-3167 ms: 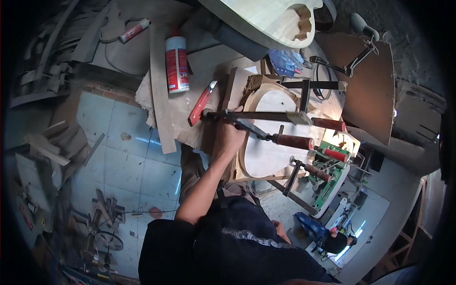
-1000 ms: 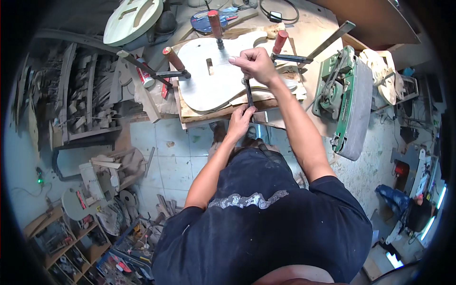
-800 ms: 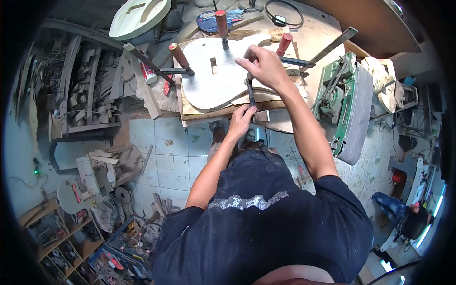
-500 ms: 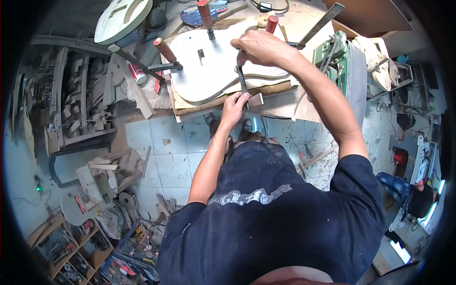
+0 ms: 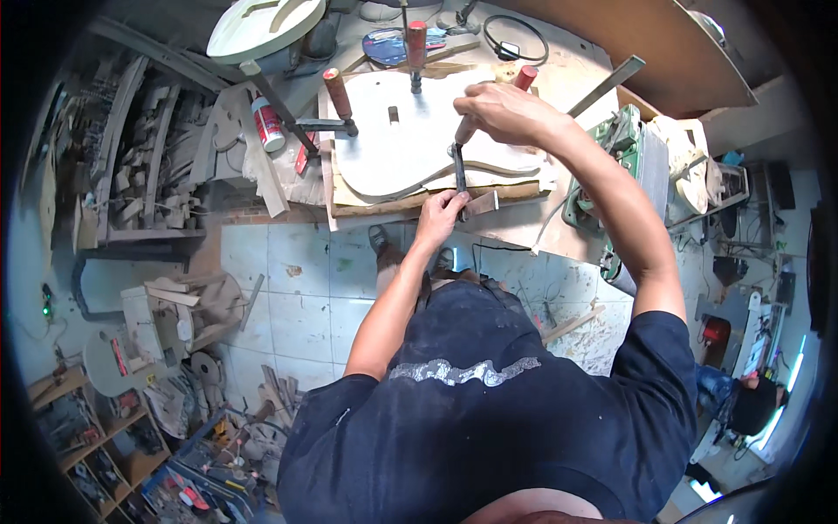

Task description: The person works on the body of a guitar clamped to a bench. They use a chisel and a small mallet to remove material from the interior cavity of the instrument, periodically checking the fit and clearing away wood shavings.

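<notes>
A pale wooden guitar body (image 5: 375, 162) lies flat on brown wood at the bench's near edge, held by several bar clamps. My right hand (image 5: 509, 113) is closed around the handle of the nearest bar clamp (image 5: 461, 166), above the body's near edge. Lower on that clamp, my left hand (image 5: 441, 217) grips its bar just off the edge. Red-handled clamps stand around the body: a left clamp (image 5: 339, 98), a far clamp (image 5: 416, 48), and a right clamp (image 5: 525, 78) partly hidden behind my right hand.
Left of the body stands a white and red bottle (image 5: 267, 124). Another pale guitar body (image 5: 262, 31) rests at the far left. A green machine (image 5: 618, 144) sits right of the bench. Racks of wood scraps (image 5: 131, 192) line the left. Another person (image 5: 752, 406) is at far right.
The camera view has shifted, so the bench sits a little farther right and lower. Both my hands keep their hold on the same clamp; my right hand's fingers look slightly turned on the handle.
</notes>
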Demonstrator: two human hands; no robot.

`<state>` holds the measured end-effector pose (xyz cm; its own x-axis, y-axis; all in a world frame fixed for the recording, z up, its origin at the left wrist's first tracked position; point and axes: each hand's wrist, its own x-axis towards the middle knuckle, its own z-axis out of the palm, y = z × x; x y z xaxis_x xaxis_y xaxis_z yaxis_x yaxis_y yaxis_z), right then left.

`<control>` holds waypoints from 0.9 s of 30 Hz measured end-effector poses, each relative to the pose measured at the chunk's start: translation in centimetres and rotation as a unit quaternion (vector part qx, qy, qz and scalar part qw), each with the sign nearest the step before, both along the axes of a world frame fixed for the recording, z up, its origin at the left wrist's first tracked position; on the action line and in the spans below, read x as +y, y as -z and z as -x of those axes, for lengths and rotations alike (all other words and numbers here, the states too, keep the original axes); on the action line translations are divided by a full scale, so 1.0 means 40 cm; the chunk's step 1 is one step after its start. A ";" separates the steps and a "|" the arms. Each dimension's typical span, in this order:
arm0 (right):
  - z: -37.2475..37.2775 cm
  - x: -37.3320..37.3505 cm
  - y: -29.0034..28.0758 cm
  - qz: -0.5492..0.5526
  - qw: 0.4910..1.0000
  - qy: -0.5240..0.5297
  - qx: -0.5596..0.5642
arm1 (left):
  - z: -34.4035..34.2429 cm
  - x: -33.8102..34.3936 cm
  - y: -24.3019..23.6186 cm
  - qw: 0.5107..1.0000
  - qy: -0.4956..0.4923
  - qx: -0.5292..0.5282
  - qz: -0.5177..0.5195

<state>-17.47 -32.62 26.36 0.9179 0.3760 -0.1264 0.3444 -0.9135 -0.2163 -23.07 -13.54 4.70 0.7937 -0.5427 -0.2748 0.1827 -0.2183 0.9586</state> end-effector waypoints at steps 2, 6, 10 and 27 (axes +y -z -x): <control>-0.003 -0.016 0.001 0.002 0.997 -0.076 -0.003 | 0.007 -0.002 -0.021 1.000 0.000 0.012 -0.004; 0.006 0.006 -0.006 -0.121 0.988 -0.070 -0.059 | 0.014 0.002 -0.016 0.999 -0.021 0.026 0.036; -0.015 0.018 -0.013 0.067 0.996 0.055 -0.018 | 0.012 -0.001 0.020 0.999 -0.032 -0.011 0.029; -0.015 -0.015 0.024 0.013 0.980 -0.142 -0.139 | 0.022 0.001 -0.019 0.998 -0.052 -0.023 -0.001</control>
